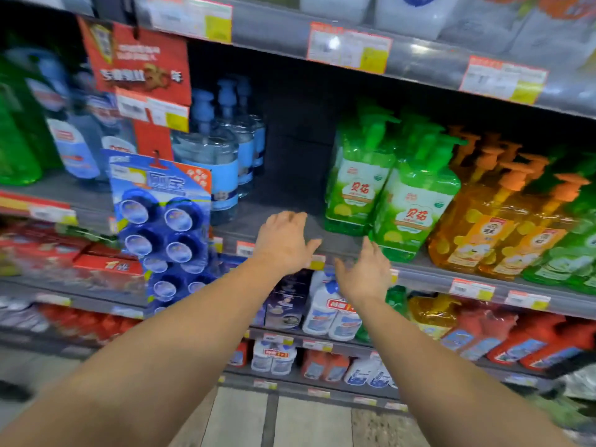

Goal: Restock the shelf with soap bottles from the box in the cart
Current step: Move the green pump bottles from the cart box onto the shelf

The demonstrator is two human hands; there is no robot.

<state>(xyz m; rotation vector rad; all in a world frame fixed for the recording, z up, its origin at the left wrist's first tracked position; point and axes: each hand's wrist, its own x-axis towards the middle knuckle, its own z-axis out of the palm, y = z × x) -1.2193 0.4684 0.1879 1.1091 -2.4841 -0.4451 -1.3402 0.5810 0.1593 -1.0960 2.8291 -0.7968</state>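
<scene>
Soap bottles were in neither hand: both bare arms reached out over the tiled floor toward the shelf, holding nothing. The left hand was spread wide, palm down, its fingers straight at the front edge of the grey shelf, in the gap between two groups of bottles. I could not tell whether its fingertips touched the board. The right hand hung a little lower and nearer, thumb up and fingers loosely extended, in front of the shelf's price rail and just below the green soap bottles.

Those green pump bottles stood upright in rows at the right of the gap, close together, with orange pump bottles touching them on the far side. At the left of the gap stood clear blue pump bottles, also upright. In front of them hung a card of round blue blocks, and above it a red hanging sign.

Below the hands, lower shelves carried white bottles and red packs. Price tags lined the upper shelf's edge. Much of the scene was blurred. The box and cart were out of view.
</scene>
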